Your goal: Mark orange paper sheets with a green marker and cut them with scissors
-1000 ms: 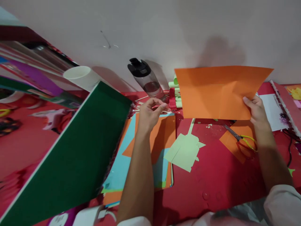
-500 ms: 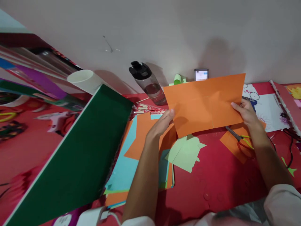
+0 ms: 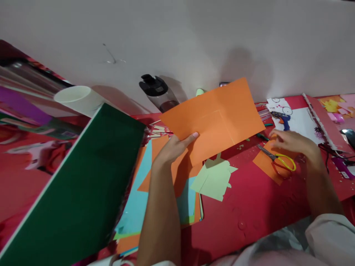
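Observation:
My left hand [image 3: 175, 147] pinches a large orange paper sheet [image 3: 219, 122] at its lower left edge, thumb on the front. The sheet is held up, tilted, over the table and shows faint crease lines. My right hand [image 3: 291, 143] is off the sheet, its fingers loosely bent and apart, with nothing seen in them. Just below it, scissors [image 3: 277, 158] with a yellow handle lie on a smaller orange paper piece [image 3: 266, 167]. Pale green paper cut-outs [image 3: 215, 179] lie below the held sheet, beside a stack of blue paper [image 3: 135, 207] and orange paper.
A dark green board [image 3: 83, 177] leans at the left. Behind stand a white cylinder [image 3: 79, 98] and a black-lidded bottle [image 3: 158, 92], near the wall. A blue glue gun [image 3: 283, 119] lies on white paper at right; a pink glue gun [image 3: 36, 152] is at far left.
My right hand has let go of the orange sheet and moved down towards the scissors. The sheet has tilted and shifted left in my left hand. The view has turned slightly right.

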